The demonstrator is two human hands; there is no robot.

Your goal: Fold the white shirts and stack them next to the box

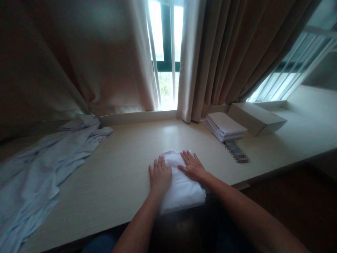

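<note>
A folded white cloth (181, 191), probably a garment, lies at the front edge of the pale wooden surface, its near end reaching the edge. My left hand (160, 174) rests flat on its left side, fingers stretched away from me. On the upper right part of the cloth lies my right hand (192, 166), palm down with the fingers spread and the thumb toward the left. Neither hand grips anything; both press on top of the fabric. The cloth beneath my palms is hidden.
Loose, rumpled pale cloth (52, 168) covers the left of the wooden surface (118, 168). At the right stand a stack of folded white cloths (225, 126), a box (259, 119) and a pixelated dark object (237, 151). Brown curtains (218, 52) hang behind, partly across a window (165, 70).
</note>
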